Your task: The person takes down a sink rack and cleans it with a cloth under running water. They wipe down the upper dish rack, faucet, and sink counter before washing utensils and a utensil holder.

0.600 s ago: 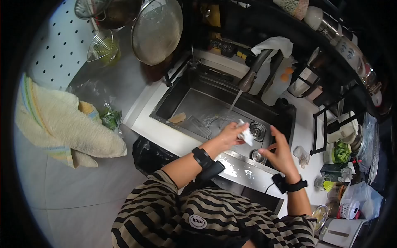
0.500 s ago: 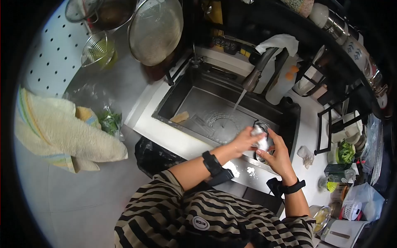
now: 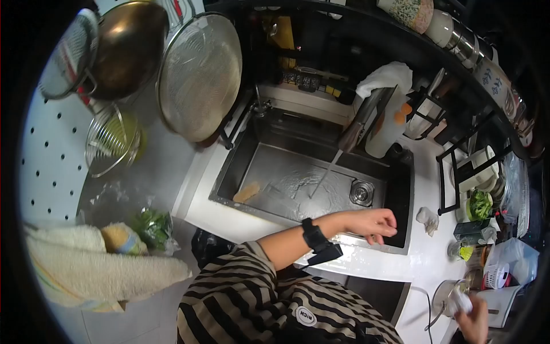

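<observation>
My left hand (image 3: 369, 225) hangs over the front rim of the steel sink (image 3: 269, 150), empty, its fingers loosely bent and a little apart. A dark band circles that wrist. At the lower right, my right hand (image 3: 474, 324) is closed on a crumpled white cloth (image 3: 458, 302), slightly blurred, beside a round glass-like dish (image 3: 442, 295). Water runs from the faucet (image 3: 352, 136) onto the sink floor. The drain (image 3: 361, 192) lies just beyond my left hand. A tan sponge-like piece (image 3: 246, 192) rests at the sink's left side. The white counter (image 3: 366, 261) below my left hand looks wet.
Sieves (image 3: 200, 77) and a pan (image 3: 130, 49) hang at the upper left. A towel (image 3: 109, 275) and bagged greens (image 3: 154, 229) are at left. A black rack (image 3: 450, 183), a crumpled wad (image 3: 427, 220) and several containers line the right side. A dark cord (image 3: 428, 312) crosses the counter.
Both hands were together over the sink around a white thing. My right hand has moved down and right with a white cloth; my left hand is apart. White spots on the counter are gone.
</observation>
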Available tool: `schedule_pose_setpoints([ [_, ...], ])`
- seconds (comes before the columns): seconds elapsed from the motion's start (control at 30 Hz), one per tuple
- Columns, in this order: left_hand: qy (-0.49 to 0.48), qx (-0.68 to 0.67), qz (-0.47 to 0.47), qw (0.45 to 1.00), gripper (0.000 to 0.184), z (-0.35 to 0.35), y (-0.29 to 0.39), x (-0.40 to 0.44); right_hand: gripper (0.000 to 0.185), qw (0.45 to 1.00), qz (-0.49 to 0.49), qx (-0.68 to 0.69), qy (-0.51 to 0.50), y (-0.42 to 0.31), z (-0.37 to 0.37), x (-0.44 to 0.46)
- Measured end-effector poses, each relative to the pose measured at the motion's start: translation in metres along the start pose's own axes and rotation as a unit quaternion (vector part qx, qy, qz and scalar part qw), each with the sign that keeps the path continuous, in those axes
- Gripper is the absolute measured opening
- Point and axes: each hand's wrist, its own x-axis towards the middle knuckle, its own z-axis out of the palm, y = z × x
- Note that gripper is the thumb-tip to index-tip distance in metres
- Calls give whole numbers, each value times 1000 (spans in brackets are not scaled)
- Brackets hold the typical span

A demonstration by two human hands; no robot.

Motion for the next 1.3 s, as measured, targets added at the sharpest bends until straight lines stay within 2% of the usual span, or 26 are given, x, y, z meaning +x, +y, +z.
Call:
schedule_pose_setpoints([
  [0.03, 1, -13, -2, 1000, 37, -17, 2, -9, 29, 998, 54, -20, -33, -10, -20, -20],
  [0.1, 146, -42, 47, 987, 28, -54, 12, -30, 45, 980, 163, -58, -102, -28, -47, -47],
  [0.13, 235, -51, 72, 968, 24, -79, 14, -37, 49, 986, 131, 45, -95, -21, -42, -50],
  [0.17, 323, -92, 130, 933, 19, -105, 16, -44, 54, 980, 98, 147, -86, -15, -35, -48],
  [0.2, 420, -154, 176, 877, 22, -129, 20, -46, 56, 973, 117, 184, -74, -14, -19, -37],
  [0.23, 500, -207, 205, 816, 27, -150, 30, -46, 51, 982, 112, 142, -58, -2, 0, -21],
  [0.27, 552, -222, 202, 778, 39, -178, 36, -44, 47, 988, 105, 99, -44, 13, 24, 0],
  [0.3, 542, -258, 195, 775, 62, -211, 36, -44, 20, 976, 47, 207, -40, 25, 63, 36],
  [0.33, 547, -312, 186, 754, 89, -230, 46, -40, 19, 980, 37, 181, -75, 22, 86, 58],
  [0.37, 521, -340, 181, 762, 100, -252, 54, -38, 18, 978, 10, 161, -128, 11, 102, 78],
  [0.43, 545, -346, 176, 743, 100, -281, 69, -29, 25, 959, -13, 214, -185, 5, 132, 107],
  [0.5, 539, -325, 189, 754, 93, -303, 76, -20, 25, 952, -19, 228, -204, -9, 143, 127],
  [0.53, 534, -313, 194, 761, 89, -316, 76, -14, 25, 954, -35, 216, -205, -8, 144, 135],
  [0.63, 532, -369, 221, 729, 76, -348, 67, 3, 25, 958, -62, 191, -205, -5, 144, 152],
  [0.67, 566, -394, 216, 691, 58, -353, 66, 7, 25, 960, -57, 186, -202, -5, 142, 154],
  [0.77, 542, -417, 260, 682, 46, -334, 83, 10, 24, 963, -31, 186, -194, 12, 136, 159],
  [0.87, 471, -427, 314, 705, 39, -345, 99, 18, 23, 962, -22, 201, -185, 28, 143, 161],
  [0.97, 568, -295, 294, 710, 41, -315, 128, 20, 23, 961, -11, 201, -189, 33, 145, 159],
  [1.0, 579, -284, 260, 719, 37, -314, 132, 20, 23, 961, -18, 200, -189, 33, 146, 160],
  [1.1, 564, -256, 251, 744, 37, -296, 125, 7, 23, 958, -37, 213, -190, 26, 144, 162],
  [1.13, 530, -280, 279, 751, 38, -287, 118, 0, 23, 956, -42, 220, -190, 23, 142, 163],
  [1.3, 526, -336, 262, 736, 36, -226, 74, -52, 26, 941, -79, 255, -208, 13, 140, 183],
])
